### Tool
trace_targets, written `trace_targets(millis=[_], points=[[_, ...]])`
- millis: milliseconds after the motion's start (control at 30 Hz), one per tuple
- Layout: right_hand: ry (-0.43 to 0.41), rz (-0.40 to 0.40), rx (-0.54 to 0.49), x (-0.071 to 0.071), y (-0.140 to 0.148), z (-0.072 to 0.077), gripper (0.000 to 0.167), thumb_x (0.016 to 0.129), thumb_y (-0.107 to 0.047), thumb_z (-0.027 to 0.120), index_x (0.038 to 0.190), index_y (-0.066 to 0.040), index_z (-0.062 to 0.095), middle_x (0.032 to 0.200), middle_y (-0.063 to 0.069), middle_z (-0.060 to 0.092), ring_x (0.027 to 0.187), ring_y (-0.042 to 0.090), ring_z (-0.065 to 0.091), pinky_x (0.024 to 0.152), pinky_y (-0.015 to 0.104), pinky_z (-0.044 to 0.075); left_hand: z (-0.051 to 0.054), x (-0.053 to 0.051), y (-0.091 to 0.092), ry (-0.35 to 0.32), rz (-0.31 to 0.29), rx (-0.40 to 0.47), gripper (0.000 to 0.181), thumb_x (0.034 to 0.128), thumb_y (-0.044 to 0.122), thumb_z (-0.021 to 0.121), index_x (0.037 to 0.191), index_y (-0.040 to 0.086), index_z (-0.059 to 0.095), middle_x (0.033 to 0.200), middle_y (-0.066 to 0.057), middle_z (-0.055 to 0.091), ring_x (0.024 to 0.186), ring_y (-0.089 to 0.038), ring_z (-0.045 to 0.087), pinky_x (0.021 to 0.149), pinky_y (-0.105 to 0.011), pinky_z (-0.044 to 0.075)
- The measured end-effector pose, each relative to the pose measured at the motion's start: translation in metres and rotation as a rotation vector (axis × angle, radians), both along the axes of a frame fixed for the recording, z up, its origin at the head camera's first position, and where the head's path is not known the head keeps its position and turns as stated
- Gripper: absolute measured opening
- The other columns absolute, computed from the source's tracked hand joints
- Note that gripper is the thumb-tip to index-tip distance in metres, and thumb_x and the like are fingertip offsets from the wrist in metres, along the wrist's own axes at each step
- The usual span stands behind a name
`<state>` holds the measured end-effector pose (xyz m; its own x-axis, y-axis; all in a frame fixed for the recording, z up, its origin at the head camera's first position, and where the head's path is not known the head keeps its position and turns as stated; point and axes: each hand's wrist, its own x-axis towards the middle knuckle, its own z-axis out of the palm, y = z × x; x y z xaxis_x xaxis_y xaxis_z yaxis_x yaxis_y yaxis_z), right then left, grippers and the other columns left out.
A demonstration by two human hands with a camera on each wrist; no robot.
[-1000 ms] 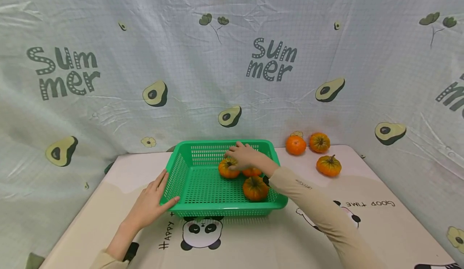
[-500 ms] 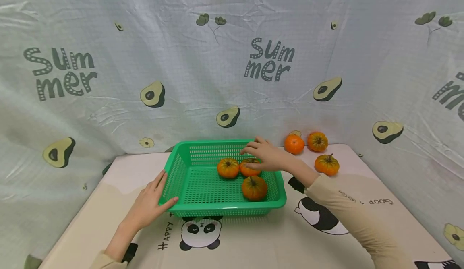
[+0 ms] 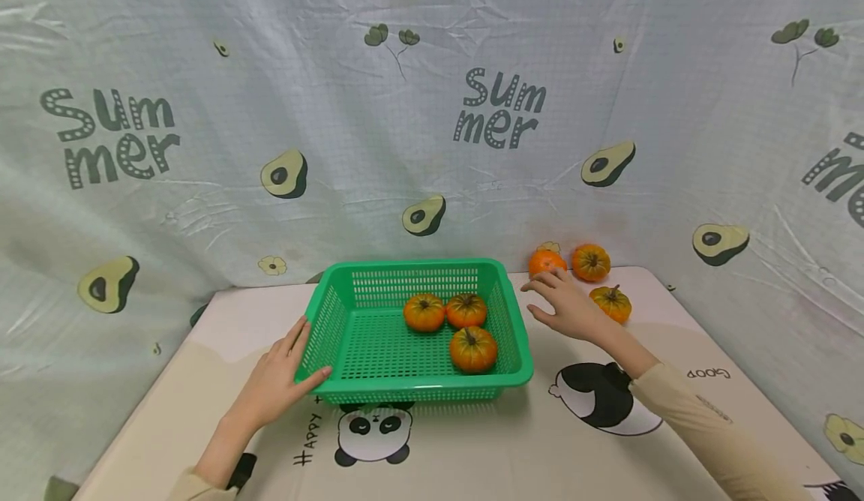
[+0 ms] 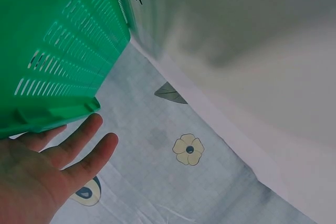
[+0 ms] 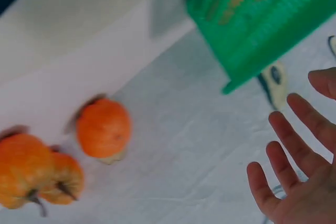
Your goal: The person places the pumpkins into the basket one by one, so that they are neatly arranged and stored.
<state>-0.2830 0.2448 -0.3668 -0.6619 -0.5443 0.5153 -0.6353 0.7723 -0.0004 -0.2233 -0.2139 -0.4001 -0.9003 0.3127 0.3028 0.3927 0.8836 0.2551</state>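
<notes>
The left hand (image 3: 273, 381), fingers extended, rested on the left rim of a green basket (image 3: 425, 384), three pumpkins (image 3: 424, 313) inside. The right hand (image 3: 572, 307), spread and holding nothing, hovered near three loose pumpkins (image 3: 613, 305) on the bench (image 3: 513, 448); cupping one around its sides probably suited best.

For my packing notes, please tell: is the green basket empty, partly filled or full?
Partly filled: in the head view, three small pumpkins lie inside the green basket, leaving its left part bare.
</notes>
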Motion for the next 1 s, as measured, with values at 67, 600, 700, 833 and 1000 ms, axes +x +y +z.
trace_targets(millis=[67, 600, 700, 833, 1000], points=[[0.014, -0.041, -0.021, -0.001, 0.012, -0.007, 0.025, 0.078, -0.018, 0.066, 0.102, -0.010, 0.063, 0.099, 0.007, 0.060, 0.088, 0.023, 0.044, 0.072, 0.037, 0.039, 0.000, 0.000, 0.001, -0.001, -0.004, 0.005, 0.081, 0.0853, 0.046, 0.051, 0.138, -0.007, 0.022, 0.145, -0.023, 0.020, 0.120, -0.045, 0.036, 0.087, -0.058, 0.037], [-0.019, -0.405, -0.174, -0.017, 0.080, -0.036, 0.032, 0.080, -0.014, 0.060, 0.106, 0.002, 0.056, 0.107, 0.023, 0.053, 0.095, 0.039, 0.040, 0.073, 0.051, 0.033, -0.004, -0.002, 0.001, 0.020, -0.012, 0.020, 0.080, 0.0848, 0.045, 0.053, 0.138, -0.007, 0.024, 0.145, -0.023, 0.021, 0.120, -0.045, 0.037, 0.088, -0.057, 0.037], [-0.012, -0.459, -0.204, -0.022, 0.091, -0.040, 0.031, 0.082, -0.014, 0.057, 0.106, 0.005, 0.054, 0.107, 0.026, 0.052, 0.098, 0.041, 0.040, 0.075, 0.054, 0.033, -0.004, -0.002, 0.001, 0.017, -0.013, 0.023, 0.080, 0.0847, 0.045, 0.053, 0.138, -0.007, 0.023, 0.145, -0.023, 0.021, 0.120, -0.045, 0.037, 0.088, -0.057, 0.037], [-0.016, -0.522, -0.238, -0.029, 0.104, -0.044, 0.031, 0.084, -0.014, 0.053, 0.106, 0.008, 0.053, 0.108, 0.029, 0.052, 0.099, 0.043, 0.039, 0.076, 0.057, 0.033, -0.005, -0.002, 0.000, 0.009, -0.008, 0.028, 0.080, 0.0845, 0.044, 0.054, 0.139, -0.006, 0.023, 0.146, -0.023, 0.020, 0.121, -0.044, 0.036, 0.089, -0.057, 0.036], [-0.107, -0.571, -0.270, -0.035, 0.115, -0.048, 0.039, 0.088, -0.019, 0.050, 0.114, 0.010, 0.049, 0.114, 0.031, 0.046, 0.105, 0.048, 0.035, 0.079, 0.060, 0.030, -0.005, -0.002, -0.001, 0.013, -0.002, 0.025, 0.080, 0.0841, 0.044, 0.054, 0.139, -0.006, 0.023, 0.146, -0.022, 0.020, 0.121, -0.044, 0.036, 0.089, -0.057, 0.036]])
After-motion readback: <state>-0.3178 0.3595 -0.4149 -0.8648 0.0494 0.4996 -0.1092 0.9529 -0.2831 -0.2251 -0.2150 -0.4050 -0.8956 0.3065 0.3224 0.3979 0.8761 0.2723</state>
